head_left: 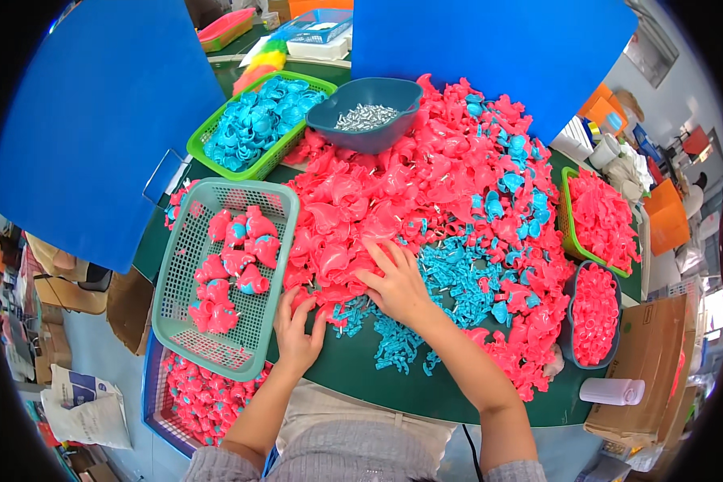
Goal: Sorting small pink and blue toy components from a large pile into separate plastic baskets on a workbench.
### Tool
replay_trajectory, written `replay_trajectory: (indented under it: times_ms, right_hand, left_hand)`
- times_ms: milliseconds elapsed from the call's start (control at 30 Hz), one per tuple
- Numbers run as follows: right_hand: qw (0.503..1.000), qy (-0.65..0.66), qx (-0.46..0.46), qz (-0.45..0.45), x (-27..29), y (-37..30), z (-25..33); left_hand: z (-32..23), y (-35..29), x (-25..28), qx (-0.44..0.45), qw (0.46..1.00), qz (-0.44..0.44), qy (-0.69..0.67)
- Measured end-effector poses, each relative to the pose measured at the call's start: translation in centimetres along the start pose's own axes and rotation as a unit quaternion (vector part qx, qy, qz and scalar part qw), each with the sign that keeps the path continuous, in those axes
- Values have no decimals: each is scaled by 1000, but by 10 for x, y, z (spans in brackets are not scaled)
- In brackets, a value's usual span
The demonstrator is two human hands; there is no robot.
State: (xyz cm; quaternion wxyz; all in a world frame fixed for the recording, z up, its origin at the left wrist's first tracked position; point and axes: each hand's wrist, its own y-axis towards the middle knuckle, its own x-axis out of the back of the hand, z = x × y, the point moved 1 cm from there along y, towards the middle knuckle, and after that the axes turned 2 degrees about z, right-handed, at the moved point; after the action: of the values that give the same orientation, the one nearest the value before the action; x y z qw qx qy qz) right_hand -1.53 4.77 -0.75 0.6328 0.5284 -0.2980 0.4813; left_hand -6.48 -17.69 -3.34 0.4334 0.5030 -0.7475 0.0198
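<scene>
A large heap of glossy pink plastic shell parts (426, 173) covers the table. My right hand (400, 291) rests on its near side, fingers stretched out and apart, the fingertips touching pink parts. My left hand (299, 337) is at the heap's near left edge, fingers curled on a small pink plastic part (302, 297) that they partly hide. Just left of that hand stands a pale green mesh basket (253, 353), holding several pink-and-blue assembled pieces (237, 261). Small blue plastic parts (458, 281) lie in a loose pile right of my right hand.
Behind the heap sit a dark bowl of small metal pins (365, 119) and a green basket of blue shells (261, 120). At right are a green basket (570, 217) and a grey tub (570, 337) of pink parts, plus a clear bottle (612, 391). Blue panels (490, 48) stand behind.
</scene>
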Motion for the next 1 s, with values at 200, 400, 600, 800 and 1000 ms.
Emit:
replay_trajectory:
  times_ms: [200, 400, 600, 800, 1000]
  right_hand:
    - [998, 62, 2, 2, 4, 7, -13]
    - [996, 92, -18, 15, 9, 10, -10]
    - [997, 63, -39, -5, 15, 0, -5]
    - [984, 77, -115, -109, 26, -36, 0]
    - [980, 82, -157, -92, 29, -77, 14]
  left_hand:
    - [5, 2, -2, -32, 999, 7, -3]
    - [-6, 12, -10, -27, 998, 13, 63]
    - [-21, 8, -18, -41, 995, -8, 88]
    - [-50, 28, -34, -166, 986, 11, -1]
    - [-46, 38, -36, -151, 987, 12, -55]
